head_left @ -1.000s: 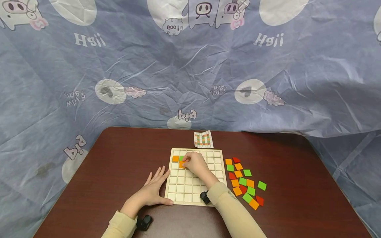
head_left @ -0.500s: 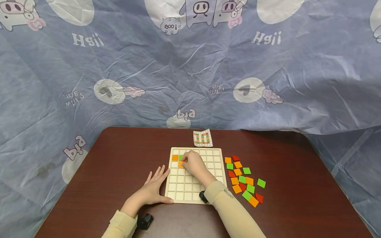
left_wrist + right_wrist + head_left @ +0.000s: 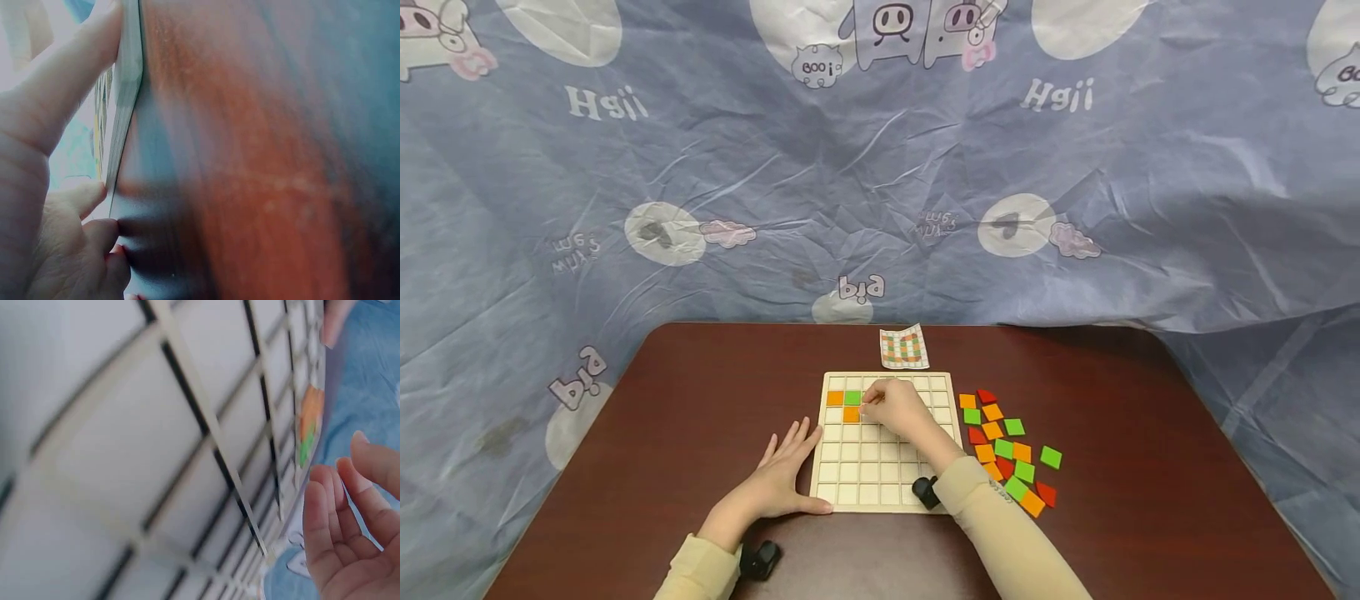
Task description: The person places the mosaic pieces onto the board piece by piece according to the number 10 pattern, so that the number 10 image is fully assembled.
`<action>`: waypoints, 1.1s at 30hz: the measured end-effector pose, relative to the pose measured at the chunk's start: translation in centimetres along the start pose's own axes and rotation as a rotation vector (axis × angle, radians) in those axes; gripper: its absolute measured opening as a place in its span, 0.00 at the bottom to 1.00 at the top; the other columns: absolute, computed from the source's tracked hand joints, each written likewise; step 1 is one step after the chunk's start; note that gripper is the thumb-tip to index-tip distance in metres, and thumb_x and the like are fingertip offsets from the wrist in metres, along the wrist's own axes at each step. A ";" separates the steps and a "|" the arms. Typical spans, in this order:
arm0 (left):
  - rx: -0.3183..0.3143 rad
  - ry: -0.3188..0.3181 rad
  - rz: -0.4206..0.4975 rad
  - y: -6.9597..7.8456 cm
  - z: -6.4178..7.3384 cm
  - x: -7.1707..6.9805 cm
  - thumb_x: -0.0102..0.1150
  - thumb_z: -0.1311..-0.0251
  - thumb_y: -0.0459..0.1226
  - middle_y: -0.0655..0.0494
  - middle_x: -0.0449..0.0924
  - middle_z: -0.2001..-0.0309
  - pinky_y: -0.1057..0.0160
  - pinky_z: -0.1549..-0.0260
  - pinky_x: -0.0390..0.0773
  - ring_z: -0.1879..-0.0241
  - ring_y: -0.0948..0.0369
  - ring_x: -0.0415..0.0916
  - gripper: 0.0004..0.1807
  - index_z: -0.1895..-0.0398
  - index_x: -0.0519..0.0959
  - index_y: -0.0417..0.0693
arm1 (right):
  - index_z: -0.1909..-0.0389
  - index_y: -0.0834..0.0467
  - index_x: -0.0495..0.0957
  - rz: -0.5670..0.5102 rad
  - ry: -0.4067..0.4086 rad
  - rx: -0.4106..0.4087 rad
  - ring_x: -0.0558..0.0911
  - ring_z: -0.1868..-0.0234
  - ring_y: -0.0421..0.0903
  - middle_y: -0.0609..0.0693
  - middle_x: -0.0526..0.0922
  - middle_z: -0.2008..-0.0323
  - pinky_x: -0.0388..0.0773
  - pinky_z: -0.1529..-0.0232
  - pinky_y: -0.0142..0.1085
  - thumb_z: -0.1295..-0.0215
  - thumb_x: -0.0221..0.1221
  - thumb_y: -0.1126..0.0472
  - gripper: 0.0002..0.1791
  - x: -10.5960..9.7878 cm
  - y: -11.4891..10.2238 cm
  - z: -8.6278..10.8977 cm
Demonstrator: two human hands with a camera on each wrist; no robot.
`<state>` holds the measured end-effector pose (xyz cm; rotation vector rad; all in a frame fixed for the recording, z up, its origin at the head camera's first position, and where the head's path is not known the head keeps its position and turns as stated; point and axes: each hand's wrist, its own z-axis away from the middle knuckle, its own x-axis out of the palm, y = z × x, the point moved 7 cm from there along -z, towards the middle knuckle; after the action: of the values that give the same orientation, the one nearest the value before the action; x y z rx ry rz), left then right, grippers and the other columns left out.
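Note:
A pale wooden grid board lies on the table. In its upper left cells sit an orange square tile, a green square tile and a second orange square tile just below the green one. My right hand hovers over the board beside that lower orange tile. In the right wrist view its thumb and forefinger stand apart, with nothing between them. Along the board's left side rests my left hand, fingers spread and thumb at the near left corner. The left wrist view has its fingers touching the board's edge.
Several loose orange, green and red tiles are scattered right of the board. A small paper pattern card lies beyond its far edge. A patterned blue cloth hangs behind the dark wooden table.
My right hand has let go of the lower orange tile and drawn slightly to the right, leaving it in its cell. My left hand has stayed against the board. The head view has shifted a little.

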<state>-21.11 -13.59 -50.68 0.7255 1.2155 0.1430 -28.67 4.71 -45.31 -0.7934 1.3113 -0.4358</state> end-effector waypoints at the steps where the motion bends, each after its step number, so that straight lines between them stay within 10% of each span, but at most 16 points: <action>1: 0.003 0.005 0.004 0.0 0.0 0.0 0.77 0.59 0.58 0.41 0.38 0.21 0.36 0.27 0.34 0.21 0.44 0.35 0.65 0.21 0.51 0.44 | 0.64 0.57 0.85 -0.018 0.000 0.007 0.79 0.70 0.41 0.48 0.84 0.68 0.77 0.67 0.34 0.37 0.66 0.61 0.05 -0.5 0.2 0.2; 20: 0.012 -0.004 0.018 0.0 0.1 0.0 0.76 0.58 0.58 0.41 0.38 0.21 0.36 0.27 0.33 0.21 0.44 0.34 0.65 0.21 0.49 0.45 | 0.48 0.60 0.82 -0.100 0.120 0.149 0.84 0.55 0.56 0.57 0.86 0.54 0.82 0.54 0.47 0.33 0.63 0.53 0.19 -12.2 9.3 5.0; 33: 0.013 -0.013 0.035 0.3 0.2 -0.1 0.76 0.58 0.57 0.41 0.38 0.21 0.35 0.27 0.33 0.21 0.43 0.34 0.65 0.21 0.49 0.45 | 0.44 0.64 0.78 -0.127 0.144 0.230 0.85 0.53 0.50 0.60 0.84 0.49 0.80 0.47 0.46 0.33 0.63 0.52 0.23 -14.6 15.2 8.5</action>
<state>-20.87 -13.55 -50.41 0.7580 1.1931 0.1589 -26.12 27.28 -45.89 -0.6634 1.3196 -0.7435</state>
